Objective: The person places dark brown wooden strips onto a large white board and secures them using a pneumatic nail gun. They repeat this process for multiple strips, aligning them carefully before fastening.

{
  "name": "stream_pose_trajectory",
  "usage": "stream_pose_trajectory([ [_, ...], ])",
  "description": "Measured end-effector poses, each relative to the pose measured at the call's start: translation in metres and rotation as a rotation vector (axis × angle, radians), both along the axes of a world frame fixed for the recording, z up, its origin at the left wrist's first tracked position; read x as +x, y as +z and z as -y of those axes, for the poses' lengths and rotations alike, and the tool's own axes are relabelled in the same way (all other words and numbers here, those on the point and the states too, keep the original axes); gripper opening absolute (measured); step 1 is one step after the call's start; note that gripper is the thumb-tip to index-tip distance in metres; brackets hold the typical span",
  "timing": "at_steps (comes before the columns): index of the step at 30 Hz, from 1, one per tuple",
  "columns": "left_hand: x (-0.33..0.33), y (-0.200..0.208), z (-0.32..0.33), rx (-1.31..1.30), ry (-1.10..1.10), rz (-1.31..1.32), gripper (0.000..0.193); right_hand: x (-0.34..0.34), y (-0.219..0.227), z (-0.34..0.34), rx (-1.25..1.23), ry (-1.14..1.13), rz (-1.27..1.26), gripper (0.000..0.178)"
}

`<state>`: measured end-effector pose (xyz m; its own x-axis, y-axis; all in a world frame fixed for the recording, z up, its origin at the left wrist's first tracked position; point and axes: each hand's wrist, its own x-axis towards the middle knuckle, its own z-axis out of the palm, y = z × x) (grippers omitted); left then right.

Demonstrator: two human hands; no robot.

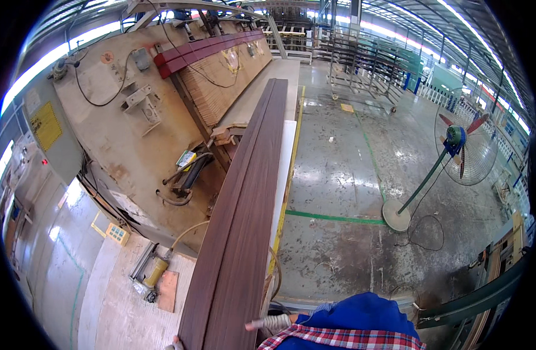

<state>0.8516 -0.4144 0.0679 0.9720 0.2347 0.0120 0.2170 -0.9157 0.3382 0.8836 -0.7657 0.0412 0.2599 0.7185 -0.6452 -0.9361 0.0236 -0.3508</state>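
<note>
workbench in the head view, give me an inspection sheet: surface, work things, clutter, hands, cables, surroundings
Surface: pale bench top, faintly marked
Work things: long dark brown plank with a lengthwise line; white sheet showing along its right side
Clutter: yellow power tool lying beside a flat orange-brown block, left of the plank
Hands: left hand at the plank's left edge, mostly out of frame; right hand near its right edge; grip unclear on both
Cables: tan hose at the tool; black cord looped on the floor
Surroundings: standing fan; scuffed grey floor
</note>
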Motion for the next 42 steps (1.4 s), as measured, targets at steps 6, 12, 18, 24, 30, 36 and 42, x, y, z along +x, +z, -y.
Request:
stream_pose_trajectory([
  [6, 0.130, -0.012, 0.072, -0.068, 0.070, -0.144, 0.073, 0.004, -0.045, -0.004, 0.162, 0.243, 0.076, 0.056],
  [12, 0.271, 0.012, 0.155, -0.281, -0.108, -0.102, 0.067, 0.098, -0.019, 0.035, -0.228, -0.639, 0.358, 0.057],
  [18, 0.222, 0.065, 0.168, -0.484, -0.398, 0.514, 0.026, 0.262, -0.011, 0.126, -0.497, -0.913, 0.484, 0.051],
  [24, 0.000, 0.039, 0.185, -0.462, -0.027, 0.173, 0.022, 0.378, 0.019, 0.213, -0.079, -0.829, 0.506, 0.075],
  [30, -0.198, 0.010, 0.186, -0.514, 0.291, 0.306, 0.022, 0.315, -0.041, 0.142, -0.701, -0.977, 1.194, 0.033],
  [36, -0.338, 0.005, 0.165, -0.457, 0.250, 0.298, 0.025, 0.074, -0.064, -0.121, -0.003, 0.061, 0.573, 0.018],
  [42, -0.503, 0.006, 0.150, -0.255, 0.568, 0.303, 0.025, -0.222, -0.003, -0.247, 0.032, 0.646, 0.841, 0.024],
])
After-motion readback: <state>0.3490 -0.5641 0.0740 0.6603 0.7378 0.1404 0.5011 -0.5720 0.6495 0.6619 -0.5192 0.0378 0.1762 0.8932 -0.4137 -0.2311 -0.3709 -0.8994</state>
